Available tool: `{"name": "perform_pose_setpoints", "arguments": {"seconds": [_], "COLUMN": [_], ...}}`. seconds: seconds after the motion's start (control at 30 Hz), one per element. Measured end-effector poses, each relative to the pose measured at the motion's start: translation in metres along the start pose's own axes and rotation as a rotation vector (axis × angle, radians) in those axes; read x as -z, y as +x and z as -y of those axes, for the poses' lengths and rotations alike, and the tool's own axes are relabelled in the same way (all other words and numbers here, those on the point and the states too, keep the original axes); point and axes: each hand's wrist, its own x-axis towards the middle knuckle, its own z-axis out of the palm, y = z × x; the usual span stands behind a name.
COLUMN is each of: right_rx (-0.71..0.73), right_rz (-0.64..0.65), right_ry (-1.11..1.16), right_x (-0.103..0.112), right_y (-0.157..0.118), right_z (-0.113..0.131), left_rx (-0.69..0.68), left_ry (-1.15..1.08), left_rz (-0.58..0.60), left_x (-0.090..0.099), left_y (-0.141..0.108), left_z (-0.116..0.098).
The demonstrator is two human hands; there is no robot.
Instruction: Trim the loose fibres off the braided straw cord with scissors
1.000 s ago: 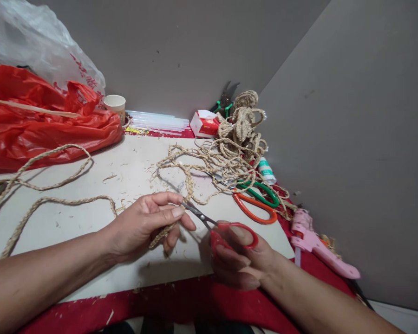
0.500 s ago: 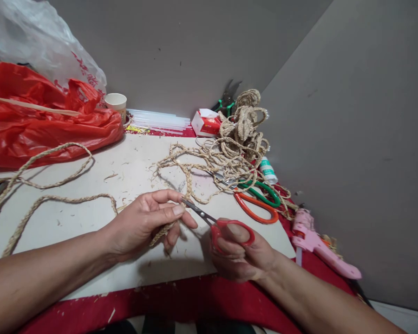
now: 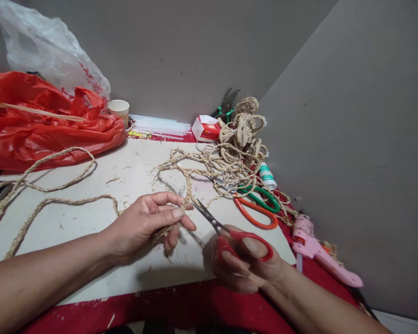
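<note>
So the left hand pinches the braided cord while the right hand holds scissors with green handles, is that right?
Not quite: in the head view, the scissors in the right hand have red handles, not green. The left hand does pinch the braided cord.

Craft workspace: pink glue gun, clear sticks, braided cord, red-handled scissors.

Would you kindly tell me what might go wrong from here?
The red scissors in the right hand point at the left hand, so a slip might nick a fingertip.

Loops of cord lie just beyond the blades, so a stray snip could catch one.
</note>
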Motion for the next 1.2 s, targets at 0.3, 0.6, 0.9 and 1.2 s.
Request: {"name": "perform_pose_setpoints", "arguments": {"seconds": [0.3, 0.6, 0.9, 1.2], "right_rx": [-0.027, -0.048, -0.105, -0.141], "right_rz": [-0.024, -0.001, 0.11, 0.144], "right_ry": [-0.014, 0.006, 0.201, 0.294], "right_x": [0.004, 0.011, 0.01, 0.011], "right_y": [-0.003, -0.003, -0.002, -0.003], "right_z": [0.0, -0.008, -0.008, -0.011], "left_rx": [0.032, -0.006, 0.026, -0.06], "left_ry": [0.01, 0.044, -0.02, 0.094], "left_rz": [-0.034, -0.063, -0.132, -0.201], "left_x": [0.003, 0.0, 0.001, 0.003], "left_y": [0.001, 0.001, 0.001, 0.002], "left_z": [0.0, 0.0, 0.003, 0.009]}}
